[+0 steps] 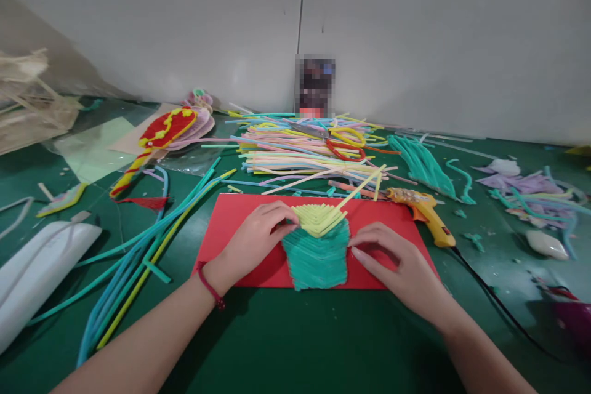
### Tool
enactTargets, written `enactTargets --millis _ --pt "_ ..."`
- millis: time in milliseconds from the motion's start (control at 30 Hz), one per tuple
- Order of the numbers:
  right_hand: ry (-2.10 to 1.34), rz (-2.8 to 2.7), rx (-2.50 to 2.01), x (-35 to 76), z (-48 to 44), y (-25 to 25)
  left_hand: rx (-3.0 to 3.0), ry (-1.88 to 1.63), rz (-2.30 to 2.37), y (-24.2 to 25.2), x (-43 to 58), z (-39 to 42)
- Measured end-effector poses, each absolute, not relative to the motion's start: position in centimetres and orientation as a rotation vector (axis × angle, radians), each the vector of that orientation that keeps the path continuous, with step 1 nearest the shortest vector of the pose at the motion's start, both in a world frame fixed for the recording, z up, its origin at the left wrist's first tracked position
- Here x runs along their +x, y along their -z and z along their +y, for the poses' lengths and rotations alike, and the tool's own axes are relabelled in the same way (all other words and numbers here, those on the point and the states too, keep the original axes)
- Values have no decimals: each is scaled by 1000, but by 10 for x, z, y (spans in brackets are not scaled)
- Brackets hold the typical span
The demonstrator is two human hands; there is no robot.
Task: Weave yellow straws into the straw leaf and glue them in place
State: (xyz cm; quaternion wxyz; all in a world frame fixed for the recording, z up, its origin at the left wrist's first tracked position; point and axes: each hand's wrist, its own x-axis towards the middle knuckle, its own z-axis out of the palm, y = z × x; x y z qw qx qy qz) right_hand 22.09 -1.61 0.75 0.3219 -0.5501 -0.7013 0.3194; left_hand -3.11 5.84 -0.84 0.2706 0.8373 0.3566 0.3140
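Green piece: it (318, 261) is laid on the red board (221, 246), between the two hands, its lower end reaching the near edge; its visible face is fully covered in strips.
Yellow patch: nested V-shaped rows (318, 218) have been laid over the top of the green piece, their point facing the wearer.
Still left: the patch is judged unfinished, since one long yellow strip (362, 186) projects past its upper right (untrimmed, by the look of it).
Left hand: thumb and forefinger of the left hand (265, 231) are drawn close together at the patch's left edge; whether anything is pinched cannot be told.
Right hand: fingertips of the right hand (397, 258) are set at the green piece's right edge, nearly meeting; a grip cannot be confirmed.
Tools counted: one yellow glue gun (429, 215), resting over the board's right corner, and one pair of scissors (329, 137).
Strips counted: one multicoloured heap (277, 160), too tangled for a tally, and one green bundle (422, 166).
Other pieces counted: one red-and-yellow paddle shape (164, 130); one bracelet (207, 286) is worn.
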Motion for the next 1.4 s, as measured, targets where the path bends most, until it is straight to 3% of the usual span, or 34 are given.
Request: enactTargets --millis 200,433,867,1400 --pt "-887 -1848 -1463 221 -17 -8 2230 -833 958 8 -31 60" --pt "-784 -1684 -1586 224 -15 -3 2638 -865 865 9 -31 56" --pt "-1090 -1265 -1435 239 -5 14 2911 -781 569 -4 -28 38" --pt "-418 -1646 -1580 228 -4 20 2913 -647 737 1 -41 53"
